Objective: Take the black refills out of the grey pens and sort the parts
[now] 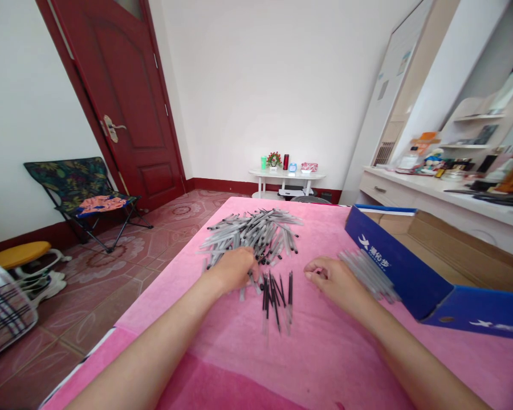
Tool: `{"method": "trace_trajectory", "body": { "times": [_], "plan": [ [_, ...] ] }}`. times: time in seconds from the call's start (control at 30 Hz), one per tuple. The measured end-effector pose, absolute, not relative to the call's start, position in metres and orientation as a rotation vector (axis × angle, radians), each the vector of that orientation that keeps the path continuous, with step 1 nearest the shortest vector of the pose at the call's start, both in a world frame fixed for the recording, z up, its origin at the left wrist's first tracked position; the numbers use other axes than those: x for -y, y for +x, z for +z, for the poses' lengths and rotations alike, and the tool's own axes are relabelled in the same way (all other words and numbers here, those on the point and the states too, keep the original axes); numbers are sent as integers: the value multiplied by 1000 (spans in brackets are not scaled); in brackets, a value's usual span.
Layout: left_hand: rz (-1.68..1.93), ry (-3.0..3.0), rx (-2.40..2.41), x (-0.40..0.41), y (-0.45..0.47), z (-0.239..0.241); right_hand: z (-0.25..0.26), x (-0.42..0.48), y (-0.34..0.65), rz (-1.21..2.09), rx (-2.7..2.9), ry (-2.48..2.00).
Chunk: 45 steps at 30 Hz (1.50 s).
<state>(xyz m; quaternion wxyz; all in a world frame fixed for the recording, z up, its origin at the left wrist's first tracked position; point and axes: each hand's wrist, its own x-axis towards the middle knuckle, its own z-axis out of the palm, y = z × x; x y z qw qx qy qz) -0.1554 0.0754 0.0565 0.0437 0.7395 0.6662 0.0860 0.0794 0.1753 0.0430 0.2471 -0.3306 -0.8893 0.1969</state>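
Note:
A heap of clear pen barrels with black ends [256, 230] lies across the far part of the pink cloth. My left hand [238, 269] is at the heap's near edge, its fingers curled down among the barrels; what they pinch, if anything, is hidden. Just right of it, a loose group of black-and-clear pen refills [277, 299] lies on the cloth. My right hand [330, 276] rests right of the refills, fingers bent and thumb close to them, with nothing visible in the grip. Beside its wrist is a row of clear pen barrels [370, 274].
A blue cardboard box [404, 262], uncovered, stands at the right against the row of barrels. The pink-covered table [256, 370] drops off at its left edge. Beyond are a folding chair [88, 193], a small white table [288, 172] and a cluttered dresser [393, 185].

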Motion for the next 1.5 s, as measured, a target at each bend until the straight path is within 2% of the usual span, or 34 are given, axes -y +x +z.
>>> {"method": "trace_trajectory", "body": {
  "times": [0.1,0.2,0.37,0.5,0.63,0.8,0.9,1.0,1.13,1.2,1.37,1.5],
  "plan": [
    [386,2274,-1956,-76,-155,59,38,-167,73,566,2462,-828],
    [681,2183,-1796,-78,-152,63,35,-159,67,620,2456,-786],
    [1162,1571,-1573,-81,-136,64,39,-143,57,1044,2287,-729],
    [1263,1189,-1417,-82,-123,58,47,-132,53,1366,2060,-678],
    [1287,1058,-1323,-81,-113,53,50,-130,53,1388,1985,-627],
    [1279,1090,-1276,-76,-101,50,44,-129,51,1296,2020,-646],
    [1243,1138,-1297,-77,-97,48,41,-132,50,1125,2085,-701],
    [1215,1254,-1418,-82,-103,45,42,-151,60,772,2205,-877],
    [1272,1518,-1746,-90,-129,44,47,-191,93,180,2344,-1396],
    [1204,1661,-1975,-90,-144,48,48,-209,110,14,2382,-1618],
    [683,1821,-2345,-84,-164,59,50,-223,124,-23,2402,-1700],
    [536,1871,-2431,-81,-160,60,51,-206,106,63,2427,-1457]
  ]
}}
